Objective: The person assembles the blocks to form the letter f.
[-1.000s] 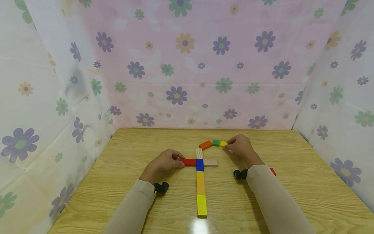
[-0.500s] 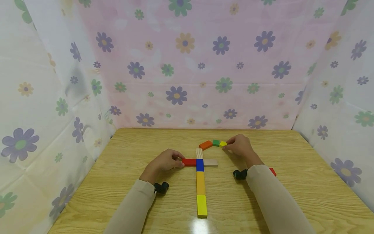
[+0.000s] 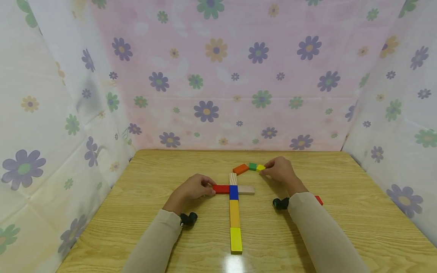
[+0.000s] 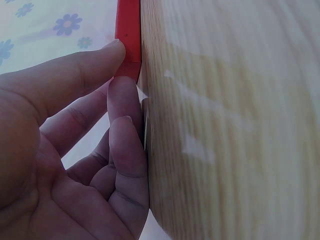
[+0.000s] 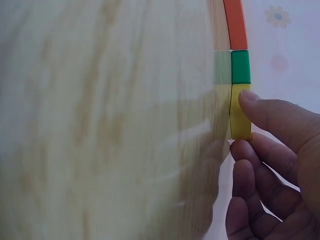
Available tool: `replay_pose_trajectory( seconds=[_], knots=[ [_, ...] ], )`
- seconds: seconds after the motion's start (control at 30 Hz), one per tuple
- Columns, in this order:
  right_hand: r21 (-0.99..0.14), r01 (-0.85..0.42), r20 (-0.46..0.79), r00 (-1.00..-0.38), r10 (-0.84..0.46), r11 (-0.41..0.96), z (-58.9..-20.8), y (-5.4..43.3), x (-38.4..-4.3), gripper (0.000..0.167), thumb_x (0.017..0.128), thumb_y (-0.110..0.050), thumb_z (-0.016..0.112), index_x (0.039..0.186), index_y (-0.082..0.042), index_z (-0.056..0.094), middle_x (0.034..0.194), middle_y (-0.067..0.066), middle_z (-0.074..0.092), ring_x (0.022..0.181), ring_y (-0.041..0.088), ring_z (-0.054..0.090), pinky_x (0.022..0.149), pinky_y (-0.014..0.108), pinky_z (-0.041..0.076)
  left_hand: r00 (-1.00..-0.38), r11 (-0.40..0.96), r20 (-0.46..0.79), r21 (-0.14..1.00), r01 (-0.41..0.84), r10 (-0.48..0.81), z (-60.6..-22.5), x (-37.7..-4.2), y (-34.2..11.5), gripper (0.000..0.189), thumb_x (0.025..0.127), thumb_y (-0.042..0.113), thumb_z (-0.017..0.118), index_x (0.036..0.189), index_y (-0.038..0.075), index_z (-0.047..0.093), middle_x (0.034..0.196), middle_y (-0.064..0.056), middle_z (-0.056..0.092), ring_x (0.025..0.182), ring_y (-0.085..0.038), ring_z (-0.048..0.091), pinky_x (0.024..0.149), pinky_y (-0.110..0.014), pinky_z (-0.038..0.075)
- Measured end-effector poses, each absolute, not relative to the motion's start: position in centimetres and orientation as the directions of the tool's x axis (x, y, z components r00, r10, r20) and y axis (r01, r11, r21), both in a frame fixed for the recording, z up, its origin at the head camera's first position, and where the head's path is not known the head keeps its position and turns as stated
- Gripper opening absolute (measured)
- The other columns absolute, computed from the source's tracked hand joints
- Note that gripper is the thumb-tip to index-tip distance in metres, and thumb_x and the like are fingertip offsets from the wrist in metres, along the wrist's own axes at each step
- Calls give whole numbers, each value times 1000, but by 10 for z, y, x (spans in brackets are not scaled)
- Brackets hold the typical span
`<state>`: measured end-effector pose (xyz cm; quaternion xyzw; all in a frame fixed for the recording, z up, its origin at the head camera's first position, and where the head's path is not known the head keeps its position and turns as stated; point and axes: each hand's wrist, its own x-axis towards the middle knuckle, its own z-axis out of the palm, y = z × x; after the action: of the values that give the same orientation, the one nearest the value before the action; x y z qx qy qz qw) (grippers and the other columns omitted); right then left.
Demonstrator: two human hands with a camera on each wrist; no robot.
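Note:
My left hand (image 3: pixel 194 187) holds the left end of a red block (image 3: pixel 222 189) between thumb and fingers; the left wrist view shows the thumb on its side. That block lies flat against a blue block (image 3: pixel 233 192), with a pale wooden block (image 3: pixel 246 190) on the other side. Farther back, my right hand (image 3: pixel 281 169) pinches a small yellow block (image 3: pixel 260 168), its thumb (image 5: pixel 247 96) on the block's face. The yellow piece touches a green block (image 3: pixel 252 167), which adjoins an orange-red block (image 3: pixel 240 169).
A striped wooden block (image 3: pixel 233 179) lies behind the blue one. An orange block (image 3: pixel 234 213) and a long yellow block (image 3: pixel 236 239) continue the row toward me. Another red block (image 3: pixel 319 200) is partly hidden by the right sleeve. Flowered cloth surrounds the wooden table (image 3: pixel 153 163).

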<state>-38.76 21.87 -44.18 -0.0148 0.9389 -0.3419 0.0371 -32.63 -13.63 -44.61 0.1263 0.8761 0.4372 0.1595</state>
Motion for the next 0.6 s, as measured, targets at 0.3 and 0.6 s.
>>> replay_pose_trajectory(
  seconds=[0.3, 0.6],
  knots=[
    [-630, -13, -52, -997, -59, 776, -442, 219, -389, 46, 87, -32, 85, 120, -1, 76, 118, 18, 73, 103, 32, 66, 87, 42, 58, -916, 572, -171, 817, 74, 363, -446, -326, -136, 25, 91, 17, 80, 116, 13, 76, 85, -5, 60, 73, -18, 52, 64, -29, 44],
    [-616, -30, -40, -997, -69, 787, -439, 219, -386, 47, 88, -33, 83, 122, -1, 74, 122, 19, 72, 106, 33, 67, 91, 45, 57, -917, 577, -171, 813, 75, 360, -446, -326, -137, 25, 92, 17, 80, 116, 14, 76, 86, -5, 60, 74, -18, 52, 65, -29, 44]
  ],
)
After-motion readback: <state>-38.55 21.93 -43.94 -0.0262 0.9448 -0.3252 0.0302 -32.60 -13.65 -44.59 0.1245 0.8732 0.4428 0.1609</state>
